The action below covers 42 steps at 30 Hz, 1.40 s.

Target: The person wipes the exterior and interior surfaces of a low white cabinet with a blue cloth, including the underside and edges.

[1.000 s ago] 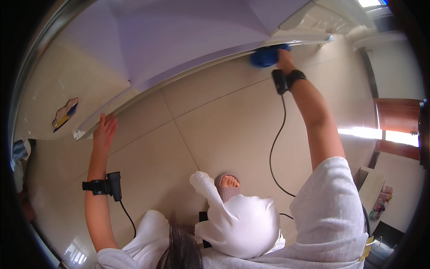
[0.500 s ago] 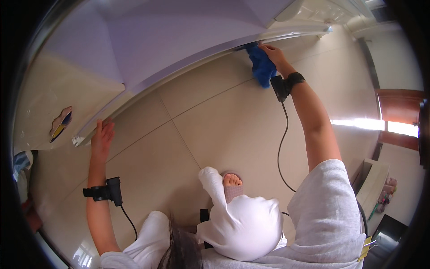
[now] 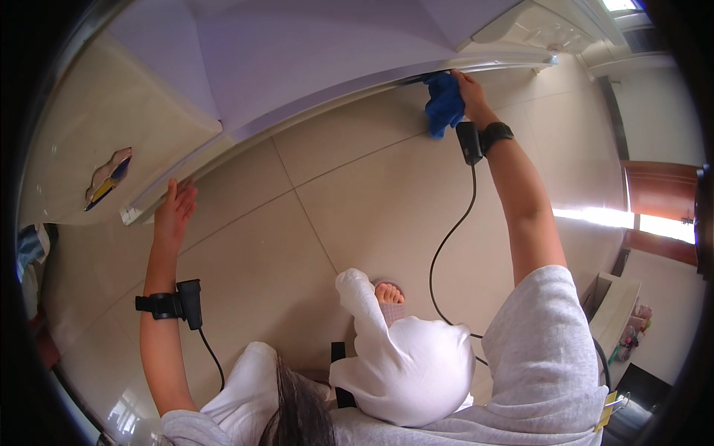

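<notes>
Against right fingers [image 3: 462,80], blue cloth [image 3: 444,104]

A crumpled blue cloth [image 3: 444,105] hung at the edge of a long pale rail [image 3: 512,62].
The cloth, deep blue and soft-looking, was bunched in the right hand [image 3: 474,95] toward the far right, its top reaching the rail and its loose lower end drooping in folds. The rail, smooth and slightly glossy, slanted from near left to far right, its left end just beside the left hand [image 3: 175,214].
</notes>
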{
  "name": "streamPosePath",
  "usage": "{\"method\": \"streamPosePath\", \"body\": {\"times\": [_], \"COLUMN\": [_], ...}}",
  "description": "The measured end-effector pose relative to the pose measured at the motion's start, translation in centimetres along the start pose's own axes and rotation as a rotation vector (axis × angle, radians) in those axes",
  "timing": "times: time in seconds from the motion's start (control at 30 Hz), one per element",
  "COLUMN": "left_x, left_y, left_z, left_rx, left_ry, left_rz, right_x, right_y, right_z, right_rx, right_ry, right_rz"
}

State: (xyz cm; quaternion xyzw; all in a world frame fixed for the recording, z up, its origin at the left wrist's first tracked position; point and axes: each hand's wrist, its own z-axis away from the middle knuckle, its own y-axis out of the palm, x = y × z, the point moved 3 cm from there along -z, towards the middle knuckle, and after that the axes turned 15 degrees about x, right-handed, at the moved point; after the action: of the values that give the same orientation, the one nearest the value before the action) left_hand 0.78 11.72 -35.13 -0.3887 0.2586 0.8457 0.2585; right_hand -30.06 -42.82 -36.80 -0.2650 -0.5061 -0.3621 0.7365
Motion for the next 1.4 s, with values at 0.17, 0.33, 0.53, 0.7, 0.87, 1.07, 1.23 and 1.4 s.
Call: {"method": "streamPosePath", "body": {"times": [0.17,0.33,0.53,0.7,0.87,1.07,1.23,1.4], "left_x": [0.1,0.0,0.2,1.0,1.5,1.0,0.4,0.7], "left_y": [-0.2,-0.4,0.2,-1.1,-1.7,-2.1,-0.3,-2.4], "left_z": [0.0,0.2,0.0,-0.6,-1.7,-1.3,-1.4,-0.7], "left_rx": [-0.003,-0.008,-0.013,-0.062,-0.046,0.01,-0.11,-0.079], "left_ry": [-0.004,0.0,0.034,0.005,-0.006,-0.015,-0.034,0.021], "left_rz": [0.008,0.001,0.025,0.12,0.149,0.239,0.261,0.291], "right_x": [-0.4,-1.1,-4.6,-3.5,-0.2,-0.8,-1.6,-0.6], "right_y": [-0.5,-1.3,-2.3,4.4,2.9,-0.2,-3.4,3.7], "right_z": [-1.1,-2.1,1.6,7.4,5.3,0.4,-3.8,-0.6], "right_rx": [0.016,-0.042,0.374,0.28,-0.203,-0.267,-0.319,-0.346], "right_ry": [0.026,0.113,0.078,0.1,0.128,0.128,0.018,-0.03], "right_rz": [0.044,0.127,0.928,0.229,0.37,0.851,1.221,0.587]}}
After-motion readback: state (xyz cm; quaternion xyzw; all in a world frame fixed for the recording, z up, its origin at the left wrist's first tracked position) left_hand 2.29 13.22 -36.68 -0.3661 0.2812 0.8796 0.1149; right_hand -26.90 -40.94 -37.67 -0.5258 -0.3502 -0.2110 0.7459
